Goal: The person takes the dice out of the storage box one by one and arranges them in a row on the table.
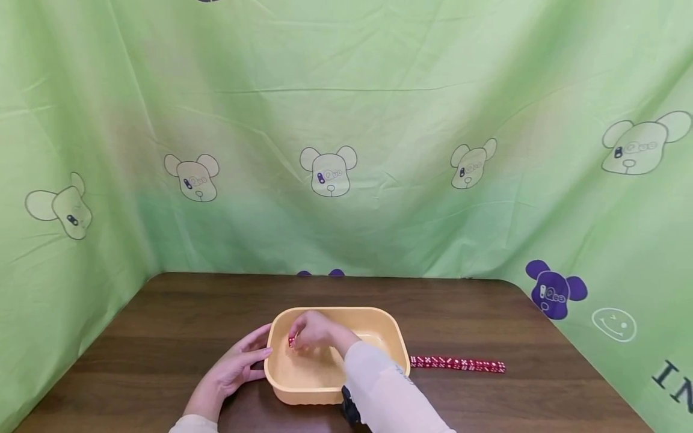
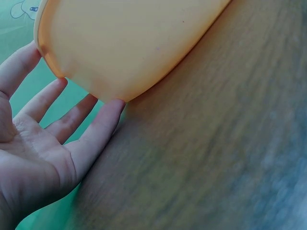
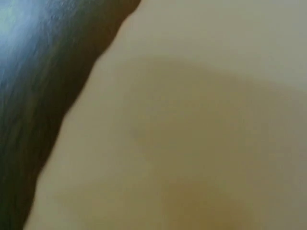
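A yellow-orange plastic tub [image 1: 311,397] stands on the table. My left hand [image 1: 235,364] is at its left side, and in the left wrist view the spread fingers [image 2: 98,132] touch the tub's outer wall with their tips. Inside the tub, toward its left wall, my right hand [image 1: 314,331] pinches red dice [image 1: 291,341] with white pips between thumb and fingertips. The right forearm crosses over the tub's front right rim and hides part of the inside. Only a blurred stretch of tub wall [image 3: 192,120] fills most of the right wrist view.
A straight row of red dice [image 1: 457,364] lies on the dark wooden table [image 1: 178,337], running right from beside the tub. Behind and at both sides hangs a green curtain [image 1: 330,234] printed with bear heads. A black strap [image 1: 350,409] shows by the right sleeve.
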The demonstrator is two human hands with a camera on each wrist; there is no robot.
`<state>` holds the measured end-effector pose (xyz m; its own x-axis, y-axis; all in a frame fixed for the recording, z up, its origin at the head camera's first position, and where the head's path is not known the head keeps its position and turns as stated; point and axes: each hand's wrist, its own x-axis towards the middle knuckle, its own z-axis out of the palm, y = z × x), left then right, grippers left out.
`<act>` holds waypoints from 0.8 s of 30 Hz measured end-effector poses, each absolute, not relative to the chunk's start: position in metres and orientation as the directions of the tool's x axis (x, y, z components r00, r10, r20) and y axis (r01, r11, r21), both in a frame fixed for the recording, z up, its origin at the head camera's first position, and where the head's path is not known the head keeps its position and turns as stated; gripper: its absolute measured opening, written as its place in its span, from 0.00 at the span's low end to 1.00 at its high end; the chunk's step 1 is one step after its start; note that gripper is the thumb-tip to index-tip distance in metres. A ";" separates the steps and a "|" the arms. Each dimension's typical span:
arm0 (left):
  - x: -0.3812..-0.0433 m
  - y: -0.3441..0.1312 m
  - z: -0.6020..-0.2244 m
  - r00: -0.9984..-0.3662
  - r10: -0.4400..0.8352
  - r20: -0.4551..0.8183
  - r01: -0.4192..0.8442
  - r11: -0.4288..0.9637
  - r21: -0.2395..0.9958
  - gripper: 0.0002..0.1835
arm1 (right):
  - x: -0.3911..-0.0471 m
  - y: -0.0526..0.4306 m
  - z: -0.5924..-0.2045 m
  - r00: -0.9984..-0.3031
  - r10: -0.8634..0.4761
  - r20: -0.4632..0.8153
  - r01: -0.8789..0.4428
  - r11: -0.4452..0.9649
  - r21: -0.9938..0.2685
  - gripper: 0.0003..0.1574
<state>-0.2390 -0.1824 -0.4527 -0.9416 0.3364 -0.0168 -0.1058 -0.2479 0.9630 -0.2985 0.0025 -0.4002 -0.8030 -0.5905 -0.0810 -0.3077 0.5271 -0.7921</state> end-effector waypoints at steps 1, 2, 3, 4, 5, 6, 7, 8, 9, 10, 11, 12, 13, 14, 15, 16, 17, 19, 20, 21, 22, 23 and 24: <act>-0.239 -0.182 -0.453 -0.941 0.338 -0.016 -0.105 -0.247 0.963 0.35 | -0.299 0.005 -0.398 -0.801 -0.594 -0.076 -0.316 0.526 -0.790 0.09; -0.239 -0.182 -0.453 -0.941 0.338 -0.014 -0.103 -0.248 0.963 0.35 | -0.299 0.007 -0.395 -0.800 -0.597 -0.067 -0.331 0.531 -0.780 0.08; -0.239 -0.182 -0.453 -0.941 0.339 -0.013 -0.103 -0.250 0.963 0.35 | -0.299 0.009 -0.393 -0.797 -0.601 -0.061 -0.338 0.527 -0.780 0.08; -0.239 -0.182 -0.453 -0.940 0.340 -0.011 -0.102 -0.251 0.963 0.35 | -0.299 0.011 -0.390 -0.793 -0.607 -0.050 -0.350 0.521 -0.778 0.08; -0.239 -0.182 -0.453 -0.940 0.342 -0.010 -0.102 -0.253 0.962 0.35 | -0.300 0.014 -0.388 -0.788 -0.614 -0.039 -0.363 0.514 -0.777 0.08; -0.239 -0.181 -0.453 -0.938 0.346 -0.008 -0.103 -0.256 0.961 0.35 | -0.300 0.016 -0.385 -0.783 -0.622 -0.024 -0.379 0.507 -0.774 0.07; -0.239 -0.181 -0.453 -0.937 0.348 -0.009 -0.105 -0.258 0.960 0.35 | -0.300 0.019 -0.383 -0.778 -0.628 -0.014 -0.391 0.501 -0.772 0.05; -0.238 -0.181 -0.453 -0.937 0.350 -0.008 -0.105 -0.259 0.960 0.35 | -0.300 0.021 -0.380 -0.775 -0.632 -0.003 -0.402 0.497 -0.769 0.04; -0.238 -0.181 -0.453 -0.936 0.353 -0.008 -0.106 -0.259 0.960 0.35 | -0.299 0.024 -0.378 -0.770 -0.637 0.005 -0.409 0.488 -0.771 0.04; -0.238 -0.182 -0.453 -0.935 0.355 -0.008 -0.106 -0.258 0.960 0.35 | -0.299 0.027 -0.375 -0.766 -0.643 0.013 -0.419 0.483 -0.769 0.03; -0.237 -0.182 -0.453 -0.935 0.355 -0.008 -0.106 -0.258 0.960 0.35 | -0.299 0.029 -0.373 -0.762 -0.647 0.020 -0.426 0.478 -0.768 0.03; -0.237 -0.182 -0.453 -0.935 0.356 -0.008 -0.107 -0.258 0.960 0.35 | -0.299 0.032 -0.371 -0.760 -0.649 0.025 -0.432 0.475 -0.767 0.03; -0.237 -0.182 -0.453 -0.935 0.355 -0.007 -0.106 -0.259 0.960 0.35 | -0.299 0.035 -0.368 -0.759 -0.650 0.026 -0.434 0.476 -0.765 0.02; -0.237 -0.182 -0.452 -0.935 0.355 -0.005 -0.105 -0.262 0.959 0.34 | -0.299 0.039 -0.366 -0.758 -0.651 0.028 -0.437 0.476 -0.763 0.02; -0.237 -0.183 -0.452 -0.935 0.356 -0.003 -0.103 -0.264 0.959 0.34 | -0.299 0.042 -0.363 -0.757 -0.652 0.033 -0.442 0.474 -0.762 0.02; -0.237 -0.183 -0.452 -0.934 0.357 -0.001 -0.103 -0.267 0.958 0.34 | -0.300 0.045 -0.361 -0.757 -0.652 0.040 -0.447 0.472 -0.760 0.03; -0.237 -0.183 -0.452 -0.933 0.359 0.003 -0.101 -0.270 0.958 0.34 | -0.300 0.049 -0.359 -0.758 -0.650 0.043 -0.446 0.469 -0.763 0.03; -0.237 -0.183 -0.452 -0.931 0.365 0.009 -0.098 -0.274 0.957 0.34 | -0.301 0.056 -0.355 -0.763 -0.645 0.050 -0.441 0.462 -0.769 0.03; -0.237 -0.183 -0.452 -0.930 0.368 0.011 -0.098 -0.276 0.956 0.33 | -0.301 0.060 -0.354 -0.764 -0.643 0.053 -0.439 0.458 -0.773 0.04; -0.237 -0.183 -0.452 -0.928 0.372 0.015 -0.095 -0.276 0.957 0.33 | -0.302 0.063 -0.353 -0.764 -0.642 0.057 -0.437 0.452 -0.777 0.04; -0.237 -0.183 -0.452 -0.927 0.376 0.016 -0.096 -0.277 0.956 0.33 | -0.302 0.067 -0.352 -0.766 -0.641 0.057 -0.433 0.448 -0.782 0.04; -0.237 -0.183 -0.452 -0.925 0.379 0.018 -0.094 -0.276 0.956 0.33 | -0.301 0.071 -0.351 -0.768 -0.638 0.057 -0.429 0.446 -0.786 0.05; -0.237 -0.182 -0.453 -0.925 0.381 0.019 -0.094 -0.274 0.957 0.33 | -0.301 0.075 -0.350 -0.769 -0.637 0.060 -0.429 0.444 -0.786 0.05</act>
